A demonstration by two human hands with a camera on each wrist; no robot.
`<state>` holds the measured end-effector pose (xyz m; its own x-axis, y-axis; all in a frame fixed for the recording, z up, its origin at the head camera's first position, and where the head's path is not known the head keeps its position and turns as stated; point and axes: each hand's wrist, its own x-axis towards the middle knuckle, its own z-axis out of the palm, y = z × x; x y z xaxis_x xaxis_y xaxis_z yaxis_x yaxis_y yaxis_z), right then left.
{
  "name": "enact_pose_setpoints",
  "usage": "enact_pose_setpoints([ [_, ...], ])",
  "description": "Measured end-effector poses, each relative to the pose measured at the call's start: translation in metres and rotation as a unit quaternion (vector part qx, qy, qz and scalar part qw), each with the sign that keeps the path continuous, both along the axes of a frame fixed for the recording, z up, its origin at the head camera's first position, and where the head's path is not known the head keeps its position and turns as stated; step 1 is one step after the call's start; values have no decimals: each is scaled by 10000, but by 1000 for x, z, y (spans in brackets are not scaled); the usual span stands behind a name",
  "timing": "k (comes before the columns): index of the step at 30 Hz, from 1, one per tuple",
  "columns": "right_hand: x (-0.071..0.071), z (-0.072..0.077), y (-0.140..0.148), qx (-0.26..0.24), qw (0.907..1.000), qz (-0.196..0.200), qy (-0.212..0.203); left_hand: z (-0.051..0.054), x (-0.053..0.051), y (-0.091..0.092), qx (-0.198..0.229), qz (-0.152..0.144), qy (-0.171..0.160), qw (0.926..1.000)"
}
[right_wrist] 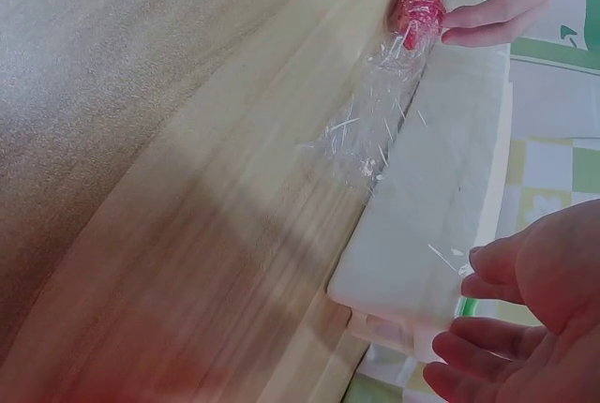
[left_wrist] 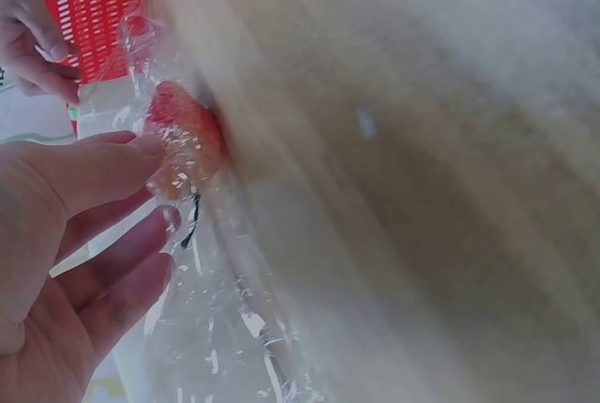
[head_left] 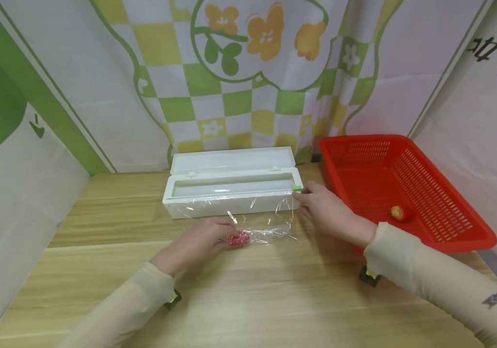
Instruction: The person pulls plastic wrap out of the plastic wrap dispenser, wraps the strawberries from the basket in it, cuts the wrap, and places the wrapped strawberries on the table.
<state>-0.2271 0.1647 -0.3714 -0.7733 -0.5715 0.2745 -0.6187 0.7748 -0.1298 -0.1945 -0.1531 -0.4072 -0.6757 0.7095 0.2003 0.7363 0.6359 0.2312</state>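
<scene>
A red-and-yellow fruit (left_wrist: 192, 136) with a dark stem lies wrapped in clear plastic film (head_left: 270, 232) on the table. My left hand (head_left: 202, 241) holds it at its left end between thumb and fingers. From the fruit, film stretches back to a long white film box (head_left: 231, 208), whose lid (head_left: 233, 161) stands raised and whose roll (head_left: 235, 188) shows inside. At the box's right end, my right hand (head_left: 326, 210) touches beside a small green slider (head_left: 297, 188). In the right wrist view, its thumb and fingers are apart.
On the right, a red plastic basket (head_left: 448, 198) holds another red-and-yellow fruit (head_left: 400, 213). Behind the box hangs a checked, flowered curtain (head_left: 239, 101). White cloth walls border the wooden table (head_left: 252, 299) on both sides.
</scene>
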Motion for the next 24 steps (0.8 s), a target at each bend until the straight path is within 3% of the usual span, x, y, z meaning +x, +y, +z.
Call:
enact_pose_setpoints([
  [5, -1, 0, 0, -75, 9999, -5, -96, 10, -4, 4, -4, -31, -125, 9999],
  [9, -2, 1, 1, -72, 9998, -34, -201, 22, -12, 15, -39, -130, -205, 9997],
  [17, -3, 2, 3, -13, 9994, -87, -324, 47, -50, 58, 72, -321, -26, 9995],
  [21, -3, 3, 4, 44, 9994, -73, -337, 52, -71, 83, 239, -343, -173, 9990],
  [24, -3, 3, 5, 46, 9993, -47, -362, 52, -85, 99, 300, -373, -91, 9988],
])
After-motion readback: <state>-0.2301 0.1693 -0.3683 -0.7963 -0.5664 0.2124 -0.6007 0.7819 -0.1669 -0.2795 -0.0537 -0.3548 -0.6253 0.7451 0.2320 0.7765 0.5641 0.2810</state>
